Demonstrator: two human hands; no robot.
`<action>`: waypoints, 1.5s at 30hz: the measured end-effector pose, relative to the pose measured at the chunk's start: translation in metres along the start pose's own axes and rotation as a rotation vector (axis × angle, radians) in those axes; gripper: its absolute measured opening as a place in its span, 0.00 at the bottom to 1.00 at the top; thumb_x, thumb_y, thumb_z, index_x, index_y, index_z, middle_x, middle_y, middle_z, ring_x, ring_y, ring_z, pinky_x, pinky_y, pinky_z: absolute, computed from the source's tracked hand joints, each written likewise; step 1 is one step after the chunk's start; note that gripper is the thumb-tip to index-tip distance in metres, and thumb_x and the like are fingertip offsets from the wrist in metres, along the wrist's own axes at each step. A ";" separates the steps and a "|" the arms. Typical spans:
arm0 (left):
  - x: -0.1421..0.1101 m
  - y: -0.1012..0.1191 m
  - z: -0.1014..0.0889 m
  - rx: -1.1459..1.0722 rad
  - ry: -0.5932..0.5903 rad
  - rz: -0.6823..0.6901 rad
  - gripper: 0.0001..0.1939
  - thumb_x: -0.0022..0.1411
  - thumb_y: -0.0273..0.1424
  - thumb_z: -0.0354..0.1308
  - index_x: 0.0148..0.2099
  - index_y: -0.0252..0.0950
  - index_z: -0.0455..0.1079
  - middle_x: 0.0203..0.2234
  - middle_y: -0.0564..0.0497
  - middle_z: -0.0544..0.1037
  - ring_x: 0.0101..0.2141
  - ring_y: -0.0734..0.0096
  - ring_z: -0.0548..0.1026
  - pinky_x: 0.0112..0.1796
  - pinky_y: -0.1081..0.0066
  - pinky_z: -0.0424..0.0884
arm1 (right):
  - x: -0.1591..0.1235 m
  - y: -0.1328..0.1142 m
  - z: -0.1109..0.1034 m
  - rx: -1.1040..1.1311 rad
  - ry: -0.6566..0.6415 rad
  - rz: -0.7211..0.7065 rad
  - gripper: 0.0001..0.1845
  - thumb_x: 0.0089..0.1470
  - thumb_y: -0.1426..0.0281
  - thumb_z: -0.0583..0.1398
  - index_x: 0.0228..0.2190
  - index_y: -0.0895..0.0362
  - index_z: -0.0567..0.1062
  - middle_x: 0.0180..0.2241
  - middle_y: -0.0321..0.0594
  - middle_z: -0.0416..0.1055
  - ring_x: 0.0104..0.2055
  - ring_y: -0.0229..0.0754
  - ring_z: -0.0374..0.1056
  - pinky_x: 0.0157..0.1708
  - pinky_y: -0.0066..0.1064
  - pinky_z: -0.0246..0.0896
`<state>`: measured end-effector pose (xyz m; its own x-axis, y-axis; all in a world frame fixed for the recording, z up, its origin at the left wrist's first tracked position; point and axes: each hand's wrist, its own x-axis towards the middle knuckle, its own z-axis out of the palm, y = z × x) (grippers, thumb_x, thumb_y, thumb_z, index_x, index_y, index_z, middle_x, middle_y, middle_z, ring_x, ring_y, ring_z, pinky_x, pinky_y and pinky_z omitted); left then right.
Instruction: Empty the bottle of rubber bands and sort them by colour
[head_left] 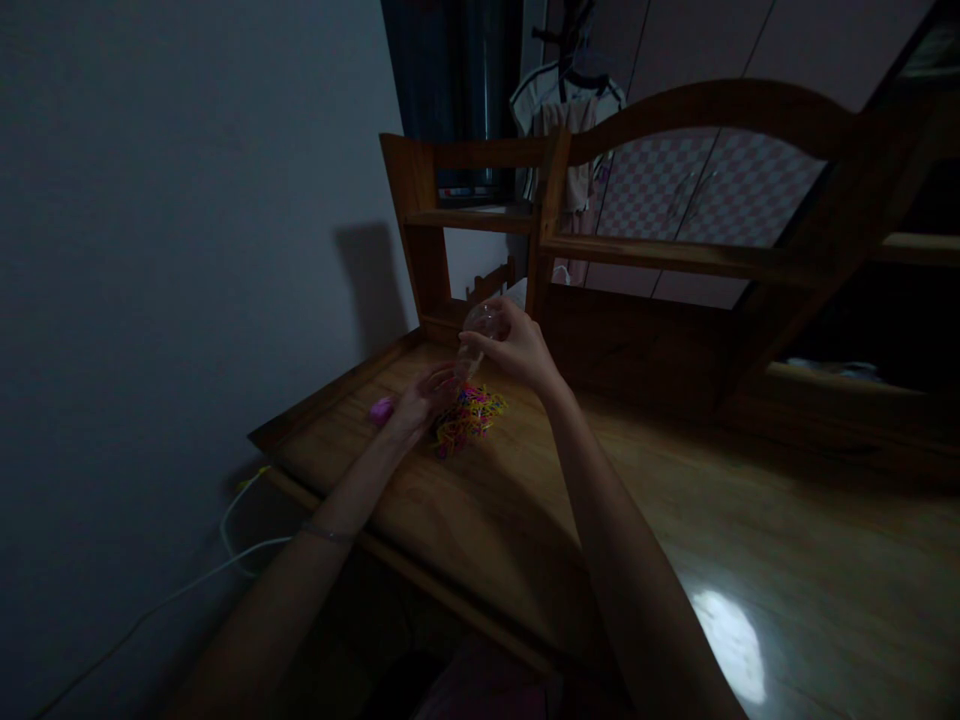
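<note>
My right hand is closed around a clear, see-through container, tilted with its lower end towards my left hand. Just below that end, my left hand is over the left edge of a pile of thin, colourful rubber bands. Its fingers blur into the container and the pile, so whether they grip anything is not clear. Yellow, pink and dark bands lie loose and tangled on the wooden desk. Left of my left hand sits a small purple object, its kind not clear.
A wooden shelf unit rises along the desk's back edge. On the left stands a plain wall, with a white cable hanging beside the desk. Clothes hang behind the shelves, before a cabinet with checked doors. Light reflects off the desk at right.
</note>
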<state>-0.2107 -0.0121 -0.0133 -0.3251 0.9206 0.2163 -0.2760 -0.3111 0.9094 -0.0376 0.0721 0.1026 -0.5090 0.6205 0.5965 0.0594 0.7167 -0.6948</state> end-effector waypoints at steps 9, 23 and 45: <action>0.006 -0.008 -0.011 0.082 0.141 -0.018 0.21 0.45 0.31 0.72 0.43 0.32 0.76 0.38 0.44 0.80 0.39 0.59 0.78 0.46 0.61 0.71 | 0.001 0.005 0.000 0.027 0.013 -0.018 0.25 0.46 0.56 0.66 0.44 0.54 0.71 0.36 0.39 0.76 0.35 0.42 0.70 0.36 0.34 0.63; 0.010 -0.010 -0.014 0.027 0.229 0.063 0.11 0.51 0.24 0.63 0.39 0.35 0.72 0.33 0.49 0.80 0.37 0.63 0.79 0.49 0.59 0.71 | 0.000 0.003 -0.002 0.007 0.005 -0.017 0.24 0.47 0.55 0.65 0.43 0.53 0.71 0.37 0.40 0.75 0.36 0.42 0.69 0.37 0.36 0.64; 0.011 -0.005 -0.013 -0.135 0.129 0.052 0.19 0.57 0.21 0.60 0.52 0.34 0.69 0.46 0.44 0.79 0.51 0.64 0.74 0.59 0.62 0.63 | 0.000 0.004 -0.003 0.033 0.006 -0.004 0.25 0.47 0.55 0.65 0.44 0.53 0.71 0.36 0.40 0.76 0.36 0.42 0.70 0.37 0.35 0.64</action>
<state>-0.2251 -0.0038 -0.0199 -0.4525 0.8676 0.2063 -0.3720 -0.3939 0.8405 -0.0350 0.0763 0.1008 -0.5038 0.6195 0.6019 0.0289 0.7086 -0.7051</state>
